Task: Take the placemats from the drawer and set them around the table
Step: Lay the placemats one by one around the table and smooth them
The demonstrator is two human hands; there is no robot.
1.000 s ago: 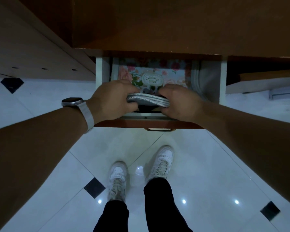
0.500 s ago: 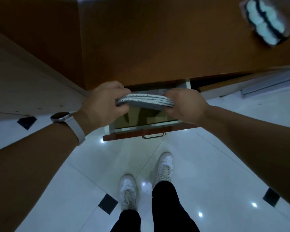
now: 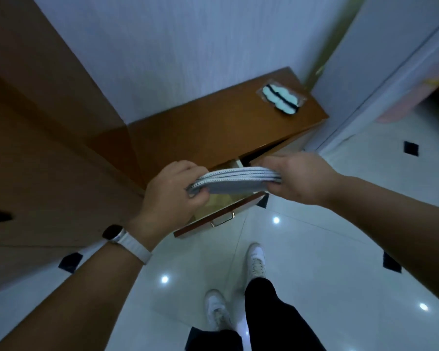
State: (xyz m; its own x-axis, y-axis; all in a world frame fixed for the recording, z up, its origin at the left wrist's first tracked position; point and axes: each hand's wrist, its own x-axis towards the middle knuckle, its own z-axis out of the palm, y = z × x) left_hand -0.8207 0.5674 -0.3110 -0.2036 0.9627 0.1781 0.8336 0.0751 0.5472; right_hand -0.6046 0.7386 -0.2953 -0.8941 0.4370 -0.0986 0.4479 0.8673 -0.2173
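A stack of grey placemats (image 3: 238, 179) with pale stitched edges hangs in the air above the open drawer (image 3: 221, 215). My left hand (image 3: 173, 193) grips the stack's left end and my right hand (image 3: 297, 179) grips its right end. The drawer stands pulled out of a low brown cabinet (image 3: 213, 127), its brown front and metal handle (image 3: 222, 220) facing me. Most of the drawer's inside is hidden behind the mats and my hands. No table is in view.
A packet of pale blue pads (image 3: 281, 98) lies on the cabinet top at the far right. A tall wooden unit (image 3: 43, 153) stands to the left. The floor (image 3: 314, 262) is glossy white tile; a doorway (image 3: 401, 97) opens at the right. My feet (image 3: 256, 259) stand just below the drawer.
Both hands have lifted the stack of placemats up out of the drawer. My head has risen and turned, so the cabinet top, the wall and the doorway now show.
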